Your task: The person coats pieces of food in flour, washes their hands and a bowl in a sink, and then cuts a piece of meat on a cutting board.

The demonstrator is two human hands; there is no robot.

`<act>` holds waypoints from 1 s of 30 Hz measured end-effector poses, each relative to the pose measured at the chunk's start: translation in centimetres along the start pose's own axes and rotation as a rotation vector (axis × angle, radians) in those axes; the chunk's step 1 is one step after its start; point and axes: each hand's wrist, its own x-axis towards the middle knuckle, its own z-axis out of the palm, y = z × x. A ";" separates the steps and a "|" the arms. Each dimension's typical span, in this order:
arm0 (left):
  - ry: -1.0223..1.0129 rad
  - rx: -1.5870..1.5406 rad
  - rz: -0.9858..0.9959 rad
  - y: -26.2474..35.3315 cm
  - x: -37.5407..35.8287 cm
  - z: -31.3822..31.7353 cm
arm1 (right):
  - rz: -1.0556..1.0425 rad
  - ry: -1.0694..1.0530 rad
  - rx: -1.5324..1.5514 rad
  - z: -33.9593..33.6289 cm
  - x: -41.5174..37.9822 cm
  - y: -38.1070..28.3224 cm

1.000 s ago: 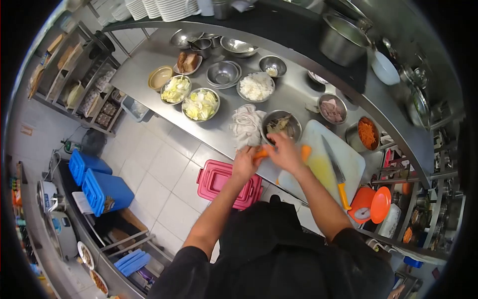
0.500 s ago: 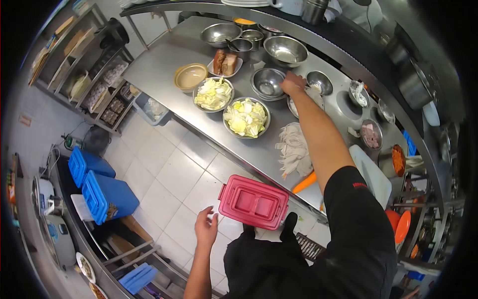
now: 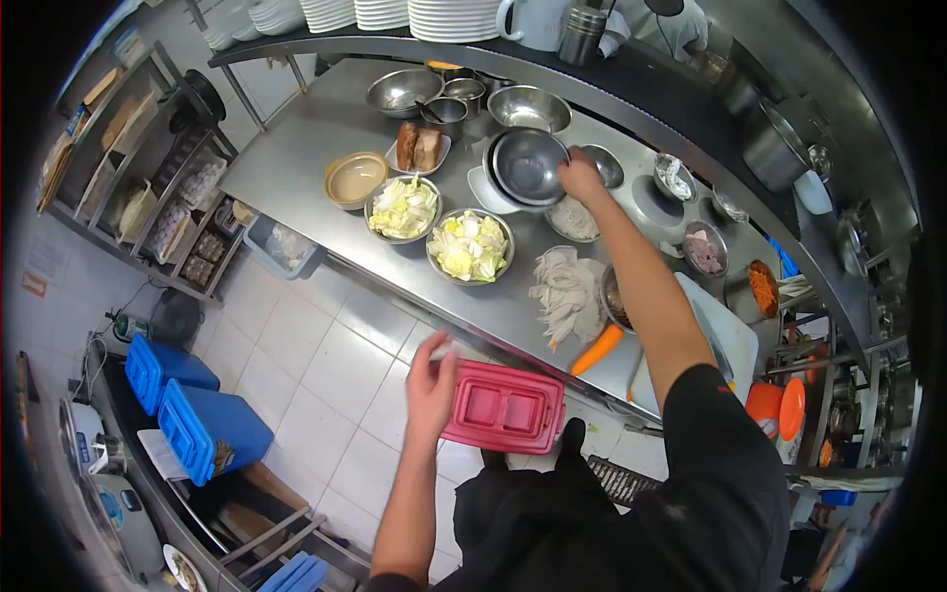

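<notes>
My right hand [image 3: 580, 176] grips the right rim of a metal bowl [image 3: 533, 168], which is tilted and looks raised over the steel table. Another metal bowl's rim shows just behind it, and a white dish [image 3: 485, 191] peeks out at its lower left. A bowl of white shreds [image 3: 574, 219] sits just below my right wrist. My left hand [image 3: 431, 387] holds nothing, its fingers loosely apart. It hovers in front of the table, overlapping the left end of a red lidded bin [image 3: 508, 407] near my feet.
Two bowls of chopped cabbage [image 3: 468, 247] stand near the table's front edge. Beside them are a tan bowl [image 3: 356, 181] and a plate of meat chunks [image 3: 418, 148]. Pale strips [image 3: 567, 296], a carrot [image 3: 598, 350] and a cutting board [image 3: 730, 331] lie rightward. A shelf [image 3: 395, 41] overhangs the back.
My right hand has lifted and tilted the metal bowl, uncovering a white dish below. My left hand has risen toward the table and now overlaps the red bin. The view has shifted slightly.
</notes>
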 end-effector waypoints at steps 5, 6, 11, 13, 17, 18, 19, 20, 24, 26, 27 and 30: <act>-0.075 -0.292 -0.090 6.1 9.7 7.3 | -0.319 -0.121 0.213 -2.2 -9.5 -0.8; -0.159 -0.345 -0.152 6.2 11.1 7.6 | -0.367 -0.159 0.256 -1.8 -11.2 -1.1; -0.092 -0.310 -0.244 4.0 11.7 9.3 | -0.329 0.048 0.107 -2.5 -14.7 -2.7; 0.007 -0.314 -0.235 3.1 10.8 10.0 | -0.272 0.123 0.023 -3.0 -14.4 -3.5; 0.074 -0.404 -0.241 1.7 9.9 6.4 | -0.082 0.290 0.023 -1.8 -7.3 -0.7; 0.060 -0.355 -0.243 2.5 9.1 5.6 | -0.048 0.314 0.016 0.1 -4.4 1.4; 0.058 -0.362 -0.242 2.4 8.6 5.1 | -0.046 0.248 0.030 1.5 -1.9 2.8; 0.052 -0.367 -0.235 2.2 8.3 4.7 | 0.228 0.127 0.486 0.5 -2.9 -0.5; 0.059 -0.415 -0.262 1.8 6.9 3.8 | 0.512 -0.004 0.705 6.2 2.0 0.1; 0.057 -0.425 -0.295 2.2 5.4 4.1 | 0.491 -0.040 0.618 6.9 2.1 -0.7; 0.041 -0.432 -0.304 2.0 4.8 4.3 | 0.483 -0.093 0.542 6.8 2.1 -0.8; -0.003 -0.456 -0.336 1.3 2.9 4.8 | 0.322 -0.008 0.170 8.8 2.4 0.0</act>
